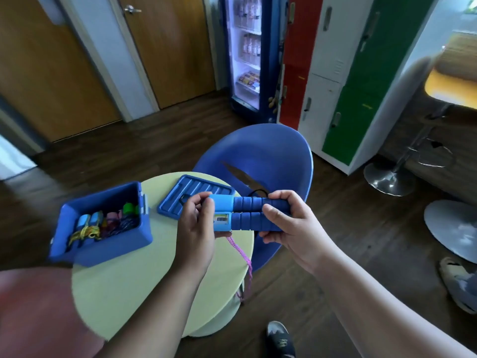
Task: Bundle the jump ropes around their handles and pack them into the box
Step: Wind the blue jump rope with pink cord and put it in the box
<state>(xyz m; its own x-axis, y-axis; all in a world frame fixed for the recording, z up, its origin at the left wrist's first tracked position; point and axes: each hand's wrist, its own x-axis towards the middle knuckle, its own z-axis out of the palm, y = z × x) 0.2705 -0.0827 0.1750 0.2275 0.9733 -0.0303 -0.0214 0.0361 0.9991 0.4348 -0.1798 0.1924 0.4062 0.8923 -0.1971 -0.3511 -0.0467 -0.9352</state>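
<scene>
Two blue jump rope handles point(242, 214) lie side by side, held level above the round pale green table point(134, 285). My left hand point(197, 226) grips their light blue ends, and my right hand point(286, 219) grips the dark foam ends. A pink rope point(244, 257) hangs from the handles over the table's edge, and a black cord loop point(258, 193) shows behind them. At the table's left stands the open blue box point(113, 244), with several bundled ropes and handles inside. Its blue lid point(180, 200) lies flat behind my left hand.
A blue chair point(273, 156) stands just beyond the table. Coloured lockers point(335, 73) and a drinks fridge point(247, 52) line the far wall. Metal stool bases point(389, 177) sit on the wooden floor at right, and my shoe point(280, 339) shows below.
</scene>
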